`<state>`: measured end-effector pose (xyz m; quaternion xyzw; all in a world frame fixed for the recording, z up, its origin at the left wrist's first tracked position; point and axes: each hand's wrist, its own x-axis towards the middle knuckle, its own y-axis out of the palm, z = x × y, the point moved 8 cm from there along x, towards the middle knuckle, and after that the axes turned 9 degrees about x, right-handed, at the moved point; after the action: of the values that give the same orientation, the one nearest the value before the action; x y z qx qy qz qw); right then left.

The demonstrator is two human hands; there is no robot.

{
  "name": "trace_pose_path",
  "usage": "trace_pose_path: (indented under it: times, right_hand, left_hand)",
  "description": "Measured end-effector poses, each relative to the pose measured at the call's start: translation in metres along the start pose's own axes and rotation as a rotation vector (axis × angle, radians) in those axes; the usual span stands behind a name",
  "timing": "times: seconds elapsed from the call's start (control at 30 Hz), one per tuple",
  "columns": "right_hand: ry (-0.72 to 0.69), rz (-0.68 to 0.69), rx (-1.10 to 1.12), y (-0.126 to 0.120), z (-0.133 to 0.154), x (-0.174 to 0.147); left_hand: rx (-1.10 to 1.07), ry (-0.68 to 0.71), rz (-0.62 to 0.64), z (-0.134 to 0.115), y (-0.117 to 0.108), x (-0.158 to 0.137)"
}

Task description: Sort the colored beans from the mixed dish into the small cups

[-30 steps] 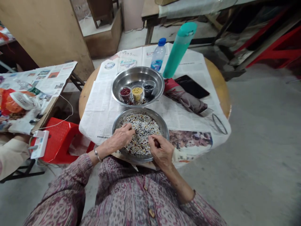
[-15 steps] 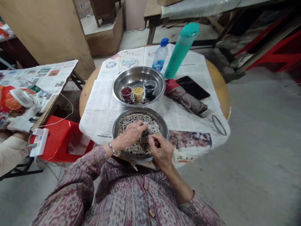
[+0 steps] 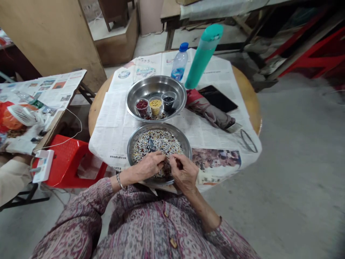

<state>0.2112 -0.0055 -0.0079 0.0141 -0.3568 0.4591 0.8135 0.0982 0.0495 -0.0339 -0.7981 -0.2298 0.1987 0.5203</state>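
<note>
A steel bowl (image 3: 130, 142) close to me holds mixed grains (image 3: 161, 140), mostly white with dark, red and yellow ones among them. A dark bare patch shows amid the grains. Over the bowl's near side, my left hand (image 3: 151, 165) has its fingertips pinched together, almost touching my right hand (image 3: 185, 173). My right fingers are curled, with something dark red showing inside them. What either hand pinches is too small to name. Behind stands a wider steel basin (image 3: 176, 90) with cups of red beans (image 3: 142, 104), yellow grains (image 3: 155, 103) and black beans (image 3: 168, 100).
Newspaper (image 3: 107, 126) covers the round table. A water bottle (image 3: 179, 63), a green tumbler (image 3: 203, 57), a folded umbrella (image 3: 211, 111) and a dark tablet-like slab (image 3: 219, 99) lie or stand right of the basin. At left are a red stool (image 3: 64, 158) and a power strip (image 3: 43, 166).
My left hand has drawn back from the middle of the bowl toward me, to the fingertips of my right hand. The right hand stays nearly in place. The view has shifted slightly.
</note>
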Motion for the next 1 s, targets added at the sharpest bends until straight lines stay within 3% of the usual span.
trace_pose_path:
  times: [0.13, 0.23, 0.43, 0.53, 0.63, 0.8, 1.0]
  right_hand:
    - [0.004, -0.038, 0.008, -0.005, 0.001, -0.001]
    - [0.013, -0.038, 0.016, -0.006, 0.001, 0.000]
    - [0.042, -0.011, -0.006, -0.001, -0.003, 0.000]
    - [0.051, 0.056, -0.061, 0.005, -0.005, 0.000]
    - [0.032, 0.210, -0.131, 0.016, -0.004, 0.002]
    - [0.021, 0.478, -0.374, 0.036, -0.012, 0.022]
    - [0.064, 0.686, -0.566, 0.075, -0.020, 0.044]
  left_hand:
    - [0.082, 0.299, 0.027, -0.030, 0.007, -0.001]
    - [0.287, 0.382, 0.035, -0.032, 0.006, 0.012]
    - [0.446, 0.115, -0.090, 0.012, -0.022, 0.031]
    - [0.435, -0.051, -0.096, 0.031, -0.034, 0.010]
    - [0.403, -0.172, -0.127, 0.035, -0.038, -0.021]
    - [0.278, -0.203, -0.298, 0.025, -0.029, -0.051]
    - [0.038, -0.159, -0.674, 0.027, -0.034, -0.063]
